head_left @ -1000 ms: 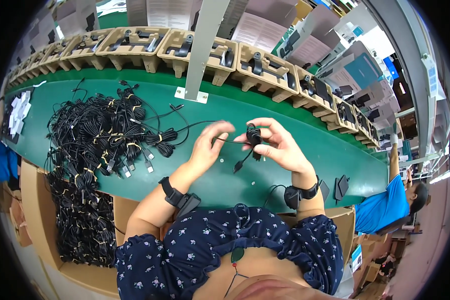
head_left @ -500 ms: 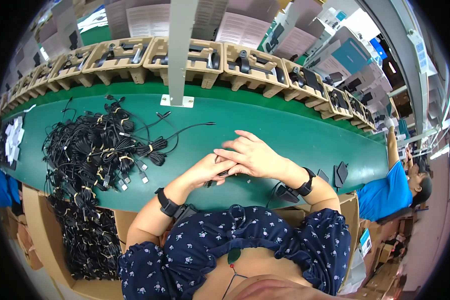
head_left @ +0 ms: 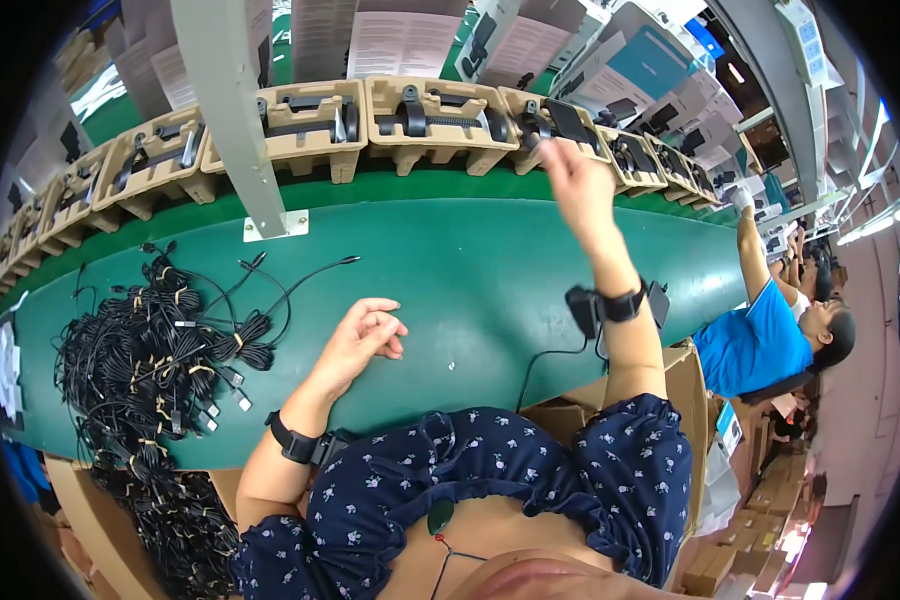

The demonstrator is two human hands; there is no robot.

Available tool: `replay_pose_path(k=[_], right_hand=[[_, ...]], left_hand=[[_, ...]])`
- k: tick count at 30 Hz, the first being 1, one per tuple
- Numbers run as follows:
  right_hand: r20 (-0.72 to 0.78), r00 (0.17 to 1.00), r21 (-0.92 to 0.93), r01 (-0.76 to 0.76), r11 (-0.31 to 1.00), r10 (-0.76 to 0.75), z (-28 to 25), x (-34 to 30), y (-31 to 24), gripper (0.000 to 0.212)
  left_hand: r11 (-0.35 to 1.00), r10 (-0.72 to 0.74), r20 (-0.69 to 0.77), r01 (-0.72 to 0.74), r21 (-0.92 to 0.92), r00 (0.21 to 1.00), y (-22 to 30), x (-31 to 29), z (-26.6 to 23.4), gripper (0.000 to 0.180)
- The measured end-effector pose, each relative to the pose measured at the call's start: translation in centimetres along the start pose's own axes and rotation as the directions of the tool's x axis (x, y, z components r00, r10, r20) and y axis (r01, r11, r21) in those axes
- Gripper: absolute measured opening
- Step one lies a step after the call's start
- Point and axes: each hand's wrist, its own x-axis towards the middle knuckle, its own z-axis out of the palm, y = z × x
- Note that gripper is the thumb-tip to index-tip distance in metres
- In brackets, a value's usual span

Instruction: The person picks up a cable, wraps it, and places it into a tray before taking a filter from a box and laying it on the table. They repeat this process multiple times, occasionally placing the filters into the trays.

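Observation:
My right hand [head_left: 578, 190] reaches out to the row of moulded cardboard trays, its fingers pinched together and slightly blurred. The fingertips meet the near edge of one tray [head_left: 519, 105], beside a dark part in it; what they hold, if anything, I cannot make out. My left hand [head_left: 358, 342] hovers over the green table [head_left: 440, 260], fingers loosely bent and apart, with nothing visible in it. To its left lies a big heap of black cables [head_left: 145, 350], bundled with pale ties. One tied cable bundle [head_left: 245, 340] is nearest that hand.
Several trays [head_left: 438, 138] with black parts line the table's far side, and printed boxes [head_left: 405, 45] stand behind them. A metal post [head_left: 238, 120] rises at the left. A cardboard box of cables [head_left: 175, 520] sits below the table edge. Another person [head_left: 760, 340] works at right.
My hands were together over the table around a small dark item. Now they are apart: the right has gone forward to the trays, the left has drawn back leftward. The view has shifted right.

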Motion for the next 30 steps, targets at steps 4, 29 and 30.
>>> replay_pose_path(k=[4, 29, 30], right_hand=[[-0.096, 0.982, -0.085, -0.171, 0.982, 0.163, -0.2, 6.2, 4.9, 0.043], [-0.050, 0.991, -0.370, -0.133, 0.920, 0.123, 13.5, 14.0, 10.5, 0.034], [-0.074, 0.997, -0.489, -0.021, 0.872, -0.017, 13.7, 13.8, 11.2, 0.031]], left_hand=[[0.999, -0.004, 0.006, 0.004, 0.041, 1.000, 0.0, 0.1, 0.1, 0.030], [0.999, -0.050, -0.062, 0.049, -0.019, 0.997, 0.0, -0.3, 0.2, 0.027], [0.999, -0.048, -0.072, 0.048, -0.006, 0.996, 0.1, -0.5, 0.2, 0.026]])
